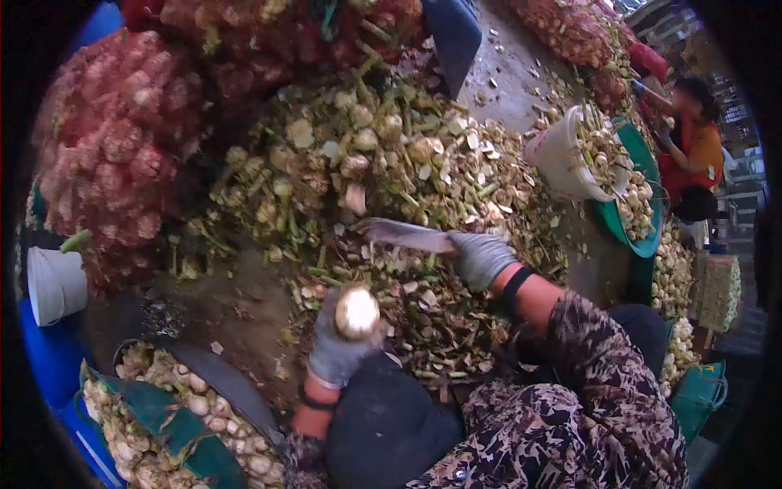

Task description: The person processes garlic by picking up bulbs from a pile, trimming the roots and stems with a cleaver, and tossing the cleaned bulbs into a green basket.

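Note:
My left hand [336, 349], in a grey glove, is closed around a garlic bulb [357, 313] whose pale cut face points up. My right hand [481, 261], gloved too, grips a knife with its fingers wrapped round the handle. The knife blade [407, 236] points left, above and apart from the bulb. Beyond the blade lies a heap of untrimmed garlic [326, 155] mixed with stalks. Cut stems and peel scraps [440, 318] cover the ground between and below my hands. A blurred pale piece [354, 200] shows just past the knife tip.
Red mesh sacks of garlic [122, 138] stand at the left, near a white bucket [57, 285]. Trimmed bulbs fill a basket [220, 416] at lower left. A white bucket [562, 155] leans by a green tub [631, 220] at right. Another person [692, 147] sits beyond.

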### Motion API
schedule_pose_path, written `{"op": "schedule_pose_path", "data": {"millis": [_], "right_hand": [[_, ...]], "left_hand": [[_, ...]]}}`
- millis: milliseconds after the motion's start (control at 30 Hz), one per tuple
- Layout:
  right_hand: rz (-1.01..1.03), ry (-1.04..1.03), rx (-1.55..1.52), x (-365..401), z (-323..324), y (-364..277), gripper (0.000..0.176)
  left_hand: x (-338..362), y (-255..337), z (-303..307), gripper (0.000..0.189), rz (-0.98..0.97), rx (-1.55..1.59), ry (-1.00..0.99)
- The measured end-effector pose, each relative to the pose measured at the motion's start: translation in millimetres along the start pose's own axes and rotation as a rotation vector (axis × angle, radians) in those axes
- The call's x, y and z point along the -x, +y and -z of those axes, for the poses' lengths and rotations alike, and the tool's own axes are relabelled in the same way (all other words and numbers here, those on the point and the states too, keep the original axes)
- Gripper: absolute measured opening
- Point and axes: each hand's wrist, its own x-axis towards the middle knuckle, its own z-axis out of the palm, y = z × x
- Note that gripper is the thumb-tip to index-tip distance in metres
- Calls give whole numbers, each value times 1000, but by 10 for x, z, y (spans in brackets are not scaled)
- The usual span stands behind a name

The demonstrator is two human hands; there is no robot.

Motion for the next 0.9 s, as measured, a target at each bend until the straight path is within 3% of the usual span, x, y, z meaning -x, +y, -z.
{"op": "schedule_pose_path", "data": {"millis": [33,67,133,200,233,267,333,400,467,500,567,600,633,700,733,800,867,900], "right_hand": [[-178,-32,30,77,91,103,30],[-130,62,34,127,17,303,29],[-108,23,115,224,107,263,27],[-89,82,34,275,47,289,25],[-61,120,-45,292,13,273,24],[-53,131,-52,304,0,216,24],[-105,131,-129,318,-19,99,23],[-99,197,-220,306,-238,154,24],[-123,131,-240,370,-136,76,26],[-127,134,-235,386,-88,66,26],[-155,51,-318,397,-32,67,30],[-160,52,-312,366,-83,119,30],[-175,58,-269,309,-166,208,29],[-181,82,-264,275,-100,226,27],[-192,76,-256,241,-60,217,27],[-196,80,-286,175,-6,208,25],[-201,71,-289,119,62,168,23],[-211,75,-298,89,93,137,22]], "left_hand": [[60,222,182,81,51,48,1],[157,377,349,83,14,245,220],[149,869,910,69,-193,473,333],[766,978,1806,92,-479,1216,273],[868,973,2067,105,-732,1499,59],[849,1146,2069,105,-741,1488,50],[680,1582,1918,59,-787,1663,11],[172,1530,1549,50,-596,1065,542],[-357,757,1403,46,-142,-156,706],[-726,1199,960,39,-199,412,230],[-1260,745,536,32,-39,-71,171],[-1495,447,308,36,-55,-164,132],[-1723,271,177,38,-307,-567,35],[-2085,81,-136,39,-421,-1238,-112],[-2246,-89,-238,39,-419,-1225,-116],[-2470,-363,-413,40,-363,-1523,-46],[-2548,-409,-454,37,-362,-1525,-22],[-2546,-368,-441,36,-264,-1436,-44]]}}
